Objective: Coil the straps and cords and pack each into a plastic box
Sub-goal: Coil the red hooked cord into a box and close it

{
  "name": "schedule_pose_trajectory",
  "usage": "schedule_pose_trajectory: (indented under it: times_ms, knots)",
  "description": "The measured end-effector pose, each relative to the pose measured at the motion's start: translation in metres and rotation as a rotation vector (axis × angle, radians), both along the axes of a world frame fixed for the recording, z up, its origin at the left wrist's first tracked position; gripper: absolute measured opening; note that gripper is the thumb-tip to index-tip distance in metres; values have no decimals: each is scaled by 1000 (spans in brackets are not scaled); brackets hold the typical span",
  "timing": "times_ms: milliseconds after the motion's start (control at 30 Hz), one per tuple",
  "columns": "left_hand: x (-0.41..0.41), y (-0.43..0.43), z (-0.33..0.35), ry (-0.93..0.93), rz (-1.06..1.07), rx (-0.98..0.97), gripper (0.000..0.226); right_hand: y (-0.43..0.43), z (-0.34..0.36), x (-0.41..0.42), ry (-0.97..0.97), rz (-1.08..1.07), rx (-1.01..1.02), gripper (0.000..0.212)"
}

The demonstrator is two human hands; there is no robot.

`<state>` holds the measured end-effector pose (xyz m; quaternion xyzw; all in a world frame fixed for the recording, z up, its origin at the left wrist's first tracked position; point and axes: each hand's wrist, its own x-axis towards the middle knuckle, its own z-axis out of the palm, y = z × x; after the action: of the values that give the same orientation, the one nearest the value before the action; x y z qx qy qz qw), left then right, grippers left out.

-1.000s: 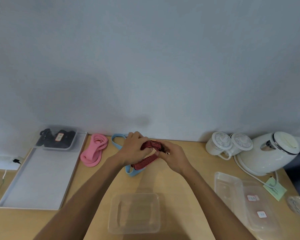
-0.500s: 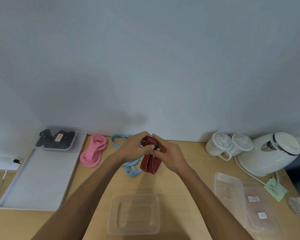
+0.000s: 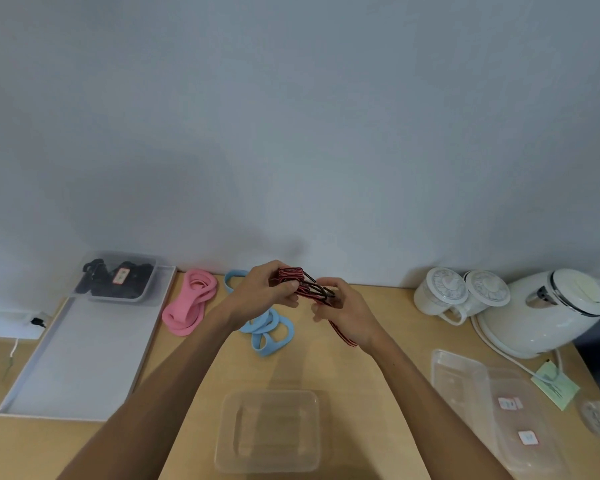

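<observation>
Currently, the striped strap point(image 3: 300, 284) is held in the air above the far middle of the bench point(image 3: 388, 306), between both hands and well apart from the empty plastic box point(image 3: 269, 431) at the near edge. The strap appears light, soft and limp. Judging from its loose loops, it is likely to fall open if released, so take hold across the whole bundle, not on a single turn. The left hand point(image 3: 257, 294) is raised, with its fingers point(image 3: 286, 296) curled round the left end of the bundle and pinching it. The right hand point(image 3: 349, 315) sits just beside it, with its fingers curled on the right end of the loops. The free tail point(image 3: 343, 336) hangs below the right palm. Both forearms converge from the near edge.
</observation>
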<state>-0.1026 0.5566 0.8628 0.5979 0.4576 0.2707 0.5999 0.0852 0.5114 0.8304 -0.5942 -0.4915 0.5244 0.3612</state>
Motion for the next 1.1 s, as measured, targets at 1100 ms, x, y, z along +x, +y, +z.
schedule_pose_trajectory:
  times_ms: [1100]
  knots:
    - [14,-2,-2,22,185,-52,22,2,23,10,-430,223,200,61]
